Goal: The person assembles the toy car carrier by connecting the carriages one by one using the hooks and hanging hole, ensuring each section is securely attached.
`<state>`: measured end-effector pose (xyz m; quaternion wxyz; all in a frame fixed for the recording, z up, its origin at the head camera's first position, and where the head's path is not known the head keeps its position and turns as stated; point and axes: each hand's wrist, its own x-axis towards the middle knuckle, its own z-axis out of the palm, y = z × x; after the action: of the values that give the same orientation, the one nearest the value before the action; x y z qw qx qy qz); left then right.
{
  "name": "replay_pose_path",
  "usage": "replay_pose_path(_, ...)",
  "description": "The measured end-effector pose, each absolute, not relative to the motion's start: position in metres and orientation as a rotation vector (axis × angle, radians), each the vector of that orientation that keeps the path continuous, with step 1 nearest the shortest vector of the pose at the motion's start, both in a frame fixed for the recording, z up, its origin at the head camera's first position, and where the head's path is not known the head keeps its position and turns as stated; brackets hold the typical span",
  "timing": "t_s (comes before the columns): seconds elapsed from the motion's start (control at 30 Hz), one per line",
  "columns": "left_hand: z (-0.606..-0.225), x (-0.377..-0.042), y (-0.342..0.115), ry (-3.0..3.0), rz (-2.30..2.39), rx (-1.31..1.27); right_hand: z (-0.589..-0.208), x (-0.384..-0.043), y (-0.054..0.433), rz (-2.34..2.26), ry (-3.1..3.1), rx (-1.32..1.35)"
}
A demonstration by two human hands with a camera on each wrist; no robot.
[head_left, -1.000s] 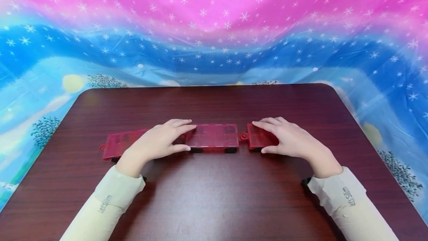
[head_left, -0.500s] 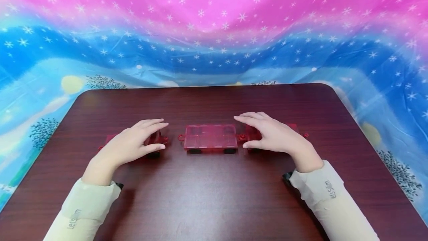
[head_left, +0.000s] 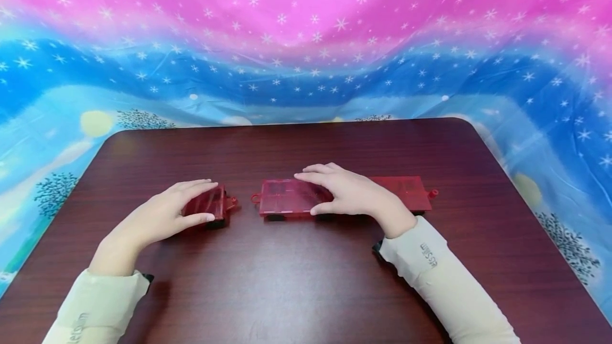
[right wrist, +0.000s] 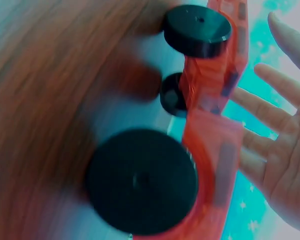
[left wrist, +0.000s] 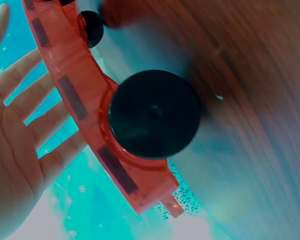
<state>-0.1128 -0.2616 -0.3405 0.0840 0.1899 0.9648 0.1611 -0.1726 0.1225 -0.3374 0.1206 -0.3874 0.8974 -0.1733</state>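
Three translucent red toy train cars with black wheels stand in a row on the table. My left hand (head_left: 160, 214) lies over the left car (head_left: 206, 205), thumb by its front edge and fingers straight. In the left wrist view, the extended fingers (left wrist: 27, 97) show behind the car's side. My right hand (head_left: 356, 195) spans the middle car (head_left: 279, 196), its fingers straight too, and hides its right end. Behind it the right car (head_left: 404, 187) is partly covered. A gap separates the left car's hook (head_left: 232, 203) from the middle car's ring (head_left: 255, 198).
The dark brown wooden table (head_left: 287, 269) has rounded far corners. A pink and blue snowflake-patterned cloth (head_left: 306, 62) hangs behind and around it. A small peg (head_left: 433, 194) sticks out from the right car's right end.
My left hand has moved left from between the left and middle cars to over the left car. The right hand has slid left from the right car to the middle one.
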Motion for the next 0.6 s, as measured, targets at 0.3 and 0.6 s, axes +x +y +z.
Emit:
replay_pose_path(0.3,-0.344,-0.113,-0.266,2.865,0.449,0.555,-0.340,-0.176,0.102,-0.474,2.559,-1.158)
replay_pose_path(0.6,-0.348,-0.118,-0.263,2.878,0.401,0.610,-0.347,-0.175,0.097,-0.445,2.528,-1.115)
